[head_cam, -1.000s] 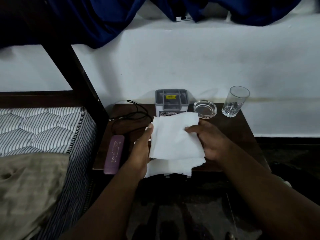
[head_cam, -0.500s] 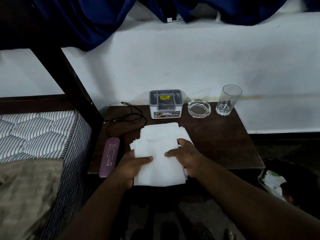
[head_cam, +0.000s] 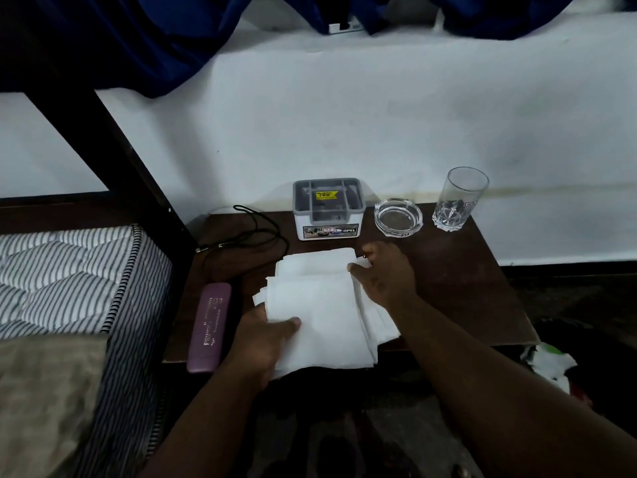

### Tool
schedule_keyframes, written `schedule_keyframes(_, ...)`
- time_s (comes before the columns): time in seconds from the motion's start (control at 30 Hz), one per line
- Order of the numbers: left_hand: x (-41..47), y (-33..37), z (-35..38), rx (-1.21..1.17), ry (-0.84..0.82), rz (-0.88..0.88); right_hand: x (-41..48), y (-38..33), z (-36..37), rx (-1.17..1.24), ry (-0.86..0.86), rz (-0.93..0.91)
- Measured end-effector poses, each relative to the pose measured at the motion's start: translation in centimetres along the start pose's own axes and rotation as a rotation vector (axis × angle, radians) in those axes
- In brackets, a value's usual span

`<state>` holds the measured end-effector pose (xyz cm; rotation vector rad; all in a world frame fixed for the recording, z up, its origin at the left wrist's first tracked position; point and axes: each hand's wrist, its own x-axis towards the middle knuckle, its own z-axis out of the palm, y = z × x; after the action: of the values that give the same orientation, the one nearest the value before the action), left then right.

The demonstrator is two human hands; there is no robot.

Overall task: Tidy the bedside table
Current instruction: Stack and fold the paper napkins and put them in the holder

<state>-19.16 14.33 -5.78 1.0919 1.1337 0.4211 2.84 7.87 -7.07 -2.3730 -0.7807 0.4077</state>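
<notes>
A loose stack of white tissues (head_cam: 320, 308) lies on the dark wooden bedside table (head_cam: 458, 288), its near edge hanging over the table's front. My left hand (head_cam: 265, 334) grips the stack's near left side, thumb on top. My right hand (head_cam: 387, 274) pinches the stack's far right corner. Behind the stack stands a grey-and-white organiser box (head_cam: 327, 210) with a yellow label. A glass ashtray (head_cam: 398, 217) and a clear drinking glass (head_cam: 456, 200) stand to its right. A purple case (head_cam: 210, 327) lies along the table's left edge, and a black cable (head_cam: 248, 232) is looped at the back left.
A striped mattress (head_cam: 69, 277) with an olive cloth (head_cam: 41, 398) on it borders the table's left side, behind a dark bed post (head_cam: 103, 139). A white wall rises behind the table, with blue curtains (head_cam: 138, 39) above. A bag of rubbish (head_cam: 548, 363) sits on the floor at the right.
The tissues were held up above the table, then laid flat on it. My right hand has since slid from the stack's middle to its far right corner; my left hand stays at the near left.
</notes>
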Motion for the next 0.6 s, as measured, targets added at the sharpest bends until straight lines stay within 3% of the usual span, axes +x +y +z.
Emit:
schedule_keyframes(0.23, 1.2, -0.7, -0.3, 0.021, 0.022, -0.011, 1.7, -1.1, 2.5, -0.235, 0.075, -0.044)
schedule_keyframes(0.47, 1.3, -0.6, -0.3, -0.009, 0.004, -0.016, 1.8, -2.2, 2.9, -0.081, 0.068, 0.019)
schedule_keyframes(0.6, 1.3, -0.5, -0.3, -0.019, 0.013, -0.007, 1.3, -2.7, 2.5, 0.055, 0.079, -0.048)
